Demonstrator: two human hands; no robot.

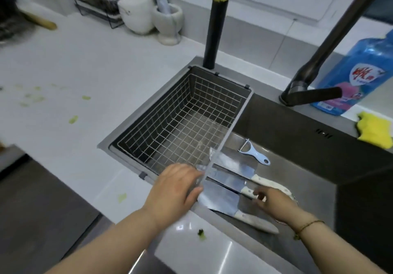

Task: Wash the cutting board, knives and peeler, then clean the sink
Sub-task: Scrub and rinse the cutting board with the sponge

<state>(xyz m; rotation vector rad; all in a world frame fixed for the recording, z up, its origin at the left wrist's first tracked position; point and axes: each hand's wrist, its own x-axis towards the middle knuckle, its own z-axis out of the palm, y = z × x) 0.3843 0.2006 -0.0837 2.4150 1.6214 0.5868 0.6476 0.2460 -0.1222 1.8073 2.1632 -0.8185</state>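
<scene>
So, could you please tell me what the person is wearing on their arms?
No sleeves or gloves show: the left arm and right arm are bare to the frame's edge. The right wrist wears a thin brownish cord bracelet; the left wrist wears nothing.

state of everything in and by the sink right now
board: clear, tilted over knives, gripped by left hand
knives: three, lying in sink
peeler: lying in sink, untouched
basket: empty, seated in sink
faucet: no water running
sponge: on sink rim, untouched
right hand: at a knife handle, grip unclear
</scene>
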